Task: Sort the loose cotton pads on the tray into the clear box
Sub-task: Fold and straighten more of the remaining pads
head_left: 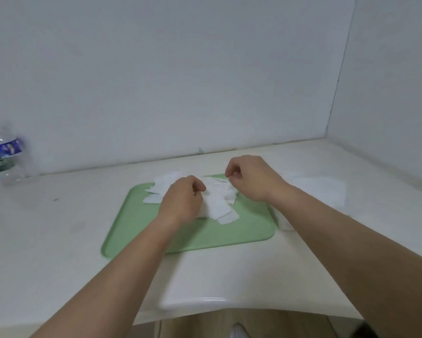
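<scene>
Both hands are over the pile of cotton pads, which lies on the far half of the green tray. The left hand is low on the near-left side of the pile. Its fingers are curled narrow and point down into the pads, probably to gather some, but I cannot tell if they already hold any. The right hand is at the far-right edge of the pile with thumb and forefinger close together, as for picking one thin pad. Whether a pad is between them is too blurred to say.

Most pads are directly under and between the two sets of fingers, and a few stick out toward the person. To the right of the right fingers, off the tray, is a pale see-through shape, which I judge to be the clear box, close enough for short transfers. Far left of the left fingers, a bottle stands on the surface.
</scene>
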`<state>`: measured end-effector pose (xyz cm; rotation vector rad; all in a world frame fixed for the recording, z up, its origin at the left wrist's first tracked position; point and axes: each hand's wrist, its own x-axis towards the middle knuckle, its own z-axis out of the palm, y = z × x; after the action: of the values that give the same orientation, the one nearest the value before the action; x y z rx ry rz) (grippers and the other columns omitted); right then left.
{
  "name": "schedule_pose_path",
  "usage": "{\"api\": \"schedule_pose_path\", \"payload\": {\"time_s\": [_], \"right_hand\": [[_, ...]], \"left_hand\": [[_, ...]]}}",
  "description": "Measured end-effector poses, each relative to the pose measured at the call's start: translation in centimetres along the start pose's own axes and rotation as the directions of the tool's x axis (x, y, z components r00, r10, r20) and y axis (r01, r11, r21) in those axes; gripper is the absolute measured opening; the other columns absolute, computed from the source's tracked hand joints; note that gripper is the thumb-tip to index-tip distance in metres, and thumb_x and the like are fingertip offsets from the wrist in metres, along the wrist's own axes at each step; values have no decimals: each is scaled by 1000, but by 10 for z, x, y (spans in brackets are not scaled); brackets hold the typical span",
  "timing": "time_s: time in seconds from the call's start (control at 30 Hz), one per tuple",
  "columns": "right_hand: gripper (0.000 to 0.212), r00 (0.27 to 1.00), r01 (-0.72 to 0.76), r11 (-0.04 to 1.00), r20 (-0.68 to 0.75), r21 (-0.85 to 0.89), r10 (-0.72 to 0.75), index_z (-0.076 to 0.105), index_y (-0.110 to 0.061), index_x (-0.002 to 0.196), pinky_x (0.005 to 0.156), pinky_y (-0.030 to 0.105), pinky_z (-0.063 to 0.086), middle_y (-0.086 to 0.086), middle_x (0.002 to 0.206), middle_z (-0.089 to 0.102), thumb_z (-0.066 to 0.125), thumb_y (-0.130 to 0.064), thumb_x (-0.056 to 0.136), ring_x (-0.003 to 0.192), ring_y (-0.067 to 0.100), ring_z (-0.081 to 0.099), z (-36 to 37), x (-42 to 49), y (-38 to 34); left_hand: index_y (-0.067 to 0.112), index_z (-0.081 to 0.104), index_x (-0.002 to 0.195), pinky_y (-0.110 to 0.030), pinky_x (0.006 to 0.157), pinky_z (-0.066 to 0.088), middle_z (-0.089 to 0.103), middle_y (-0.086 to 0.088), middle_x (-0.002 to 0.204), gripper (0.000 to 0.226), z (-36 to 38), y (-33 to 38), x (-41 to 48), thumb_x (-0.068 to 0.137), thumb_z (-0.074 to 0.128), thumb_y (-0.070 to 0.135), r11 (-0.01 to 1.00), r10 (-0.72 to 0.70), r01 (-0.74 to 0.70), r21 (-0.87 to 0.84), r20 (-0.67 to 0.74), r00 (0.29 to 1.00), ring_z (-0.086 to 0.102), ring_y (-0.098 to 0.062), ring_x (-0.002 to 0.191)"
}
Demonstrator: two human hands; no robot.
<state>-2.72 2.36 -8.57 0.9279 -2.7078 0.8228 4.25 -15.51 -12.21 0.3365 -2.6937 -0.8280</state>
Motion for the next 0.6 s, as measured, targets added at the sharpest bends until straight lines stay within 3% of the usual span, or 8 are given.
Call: {"api": "schedule_pose_path", "payload": {"time_s": [0.07,0.13,0.27,0.37,0.43,0.5,0.6], "right_hand": [[15,986,-56,997,152,-61,65,71,-18,101,84,29,49,-7,95,63,65,-26,90,100,19,63,16,0,-5],[32,968,-125,986,204,-111,146,67,-15,108,86,32,49,0,105,66,71,-39,87,102,21,61,30,-1,-7],[55,957,-213,969,175,-125,233,55,-13,119,83,35,47,3,113,61,71,-53,84,105,24,58,54,-3,-6],[43,959,-235,965,135,-114,250,52,-21,113,78,33,48,-2,109,62,72,-46,84,101,21,60,67,-1,-1],[32,963,-259,966,77,2,258,51,-27,104,75,32,49,-5,100,63,74,-34,82,95,19,62,70,2,4],[32,963,-267,946,29,182,266,53,-27,101,67,27,46,-8,89,63,77,-24,80,84,16,63,70,6,8],[32,968,-210,808,-1,551,252,62,-20,101,57,17,44,-5,83,64,82,-14,78,68,11,60,66,11,6]], "left_hand": [[25,64,99,-31,88,49,66,0,109,22,5,-13,-3,88,58,7,999,-49,48,16,64,997,63,-22,98],[22,65,106,-29,89,48,65,-1,112,23,10,-20,-4,87,62,10,997,-73,69,40,116,991,62,-21,99],[19,62,112,-32,92,50,65,1,111,24,16,-22,0,88,65,19,996,-87,85,18,103,991,61,-20,100],[21,60,101,-37,87,52,66,4,104,14,17,-22,4,87,63,22,995,-100,101,-3,93,991,62,-19,95],[23,59,95,-38,82,53,66,5,98,6,15,-20,5,90,58,26,994,-110,110,11,55,992,62,-20,90],[23,57,93,-38,79,52,66,5,93,13,13,-16,7,96,48,32,995,-100,99,-16,-49,994,62,-21,87],[22,59,101,-29,78,47,65,11,96,14,12,-8,14,99,55,35,924,-100,30,-382,-166,981,61,-15,91]]}}
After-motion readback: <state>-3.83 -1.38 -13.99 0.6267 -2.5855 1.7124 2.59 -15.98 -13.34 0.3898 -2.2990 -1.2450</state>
